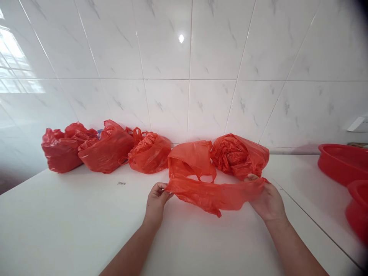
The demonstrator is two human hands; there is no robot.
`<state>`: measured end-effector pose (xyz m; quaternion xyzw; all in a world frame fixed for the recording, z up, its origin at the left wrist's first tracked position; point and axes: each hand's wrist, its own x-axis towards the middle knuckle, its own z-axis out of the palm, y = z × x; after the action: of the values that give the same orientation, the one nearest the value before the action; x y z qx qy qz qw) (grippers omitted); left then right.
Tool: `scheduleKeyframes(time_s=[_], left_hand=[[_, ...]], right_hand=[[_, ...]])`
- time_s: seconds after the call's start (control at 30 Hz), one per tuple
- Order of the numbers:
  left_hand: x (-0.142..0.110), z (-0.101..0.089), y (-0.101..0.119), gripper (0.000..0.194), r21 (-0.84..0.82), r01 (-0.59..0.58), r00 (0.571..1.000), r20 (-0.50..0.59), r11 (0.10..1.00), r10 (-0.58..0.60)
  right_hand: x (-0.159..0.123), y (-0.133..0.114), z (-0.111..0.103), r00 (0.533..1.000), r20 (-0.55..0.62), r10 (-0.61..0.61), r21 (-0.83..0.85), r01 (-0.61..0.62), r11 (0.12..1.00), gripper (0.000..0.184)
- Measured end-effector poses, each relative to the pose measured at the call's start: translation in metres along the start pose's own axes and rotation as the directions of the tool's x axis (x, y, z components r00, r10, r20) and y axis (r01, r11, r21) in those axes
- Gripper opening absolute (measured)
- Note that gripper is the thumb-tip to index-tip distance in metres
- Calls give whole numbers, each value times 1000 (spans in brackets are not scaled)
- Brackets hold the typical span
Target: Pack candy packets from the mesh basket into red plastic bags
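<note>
Both my hands hold an empty red plastic bag [207,191] stretched out just above the white counter [71,222]. My left hand [156,201] pinches its left end with closed fingers. My right hand [267,201] grips its right end, thumb on top. One handle loop of the bag stands up in the middle. Right behind it sits a filled red bag [240,155] against the wall.
Three more filled red bags [64,147] [107,147] [149,151] line the tiled wall at the back left. Two red basins [342,163] [358,207] stand at the right edge. A small scrap [121,183] lies on the counter.
</note>
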<state>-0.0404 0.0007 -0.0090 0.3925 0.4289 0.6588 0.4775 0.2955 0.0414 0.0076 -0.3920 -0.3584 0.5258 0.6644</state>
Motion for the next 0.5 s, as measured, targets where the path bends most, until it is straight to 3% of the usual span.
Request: scheduleKeyframes(time_s=[0.1,0.13,0.2,0.3,0.4,0.43,0.5], left_hand=[[2,1,1,25,-140,46,998,59,989,-38],[2,1,1,25,-166,65,996,78,984,-53],[2,2,-1,24,-200,97,991,110,975,-76],[0,4,-3,22,-221,124,984,156,967,-90],[-3,8,-4,22,-194,131,978,185,972,-95],[-5,9,-4,22,-172,132,978,186,976,-100],[-7,11,-2,17,-98,127,979,174,987,-108]], right_hand=[[-10,-7,3,980,129,151,13,-154,988,52],[-14,-8,6,957,202,206,-44,-201,979,56],[-23,-10,17,869,368,332,-236,-258,937,53],[-37,-7,41,764,502,406,-460,-162,873,36],[-51,3,65,679,614,403,-533,-20,846,50],[-55,7,71,659,625,419,-561,5,828,51],[-61,16,79,683,575,451,-630,17,776,38]])
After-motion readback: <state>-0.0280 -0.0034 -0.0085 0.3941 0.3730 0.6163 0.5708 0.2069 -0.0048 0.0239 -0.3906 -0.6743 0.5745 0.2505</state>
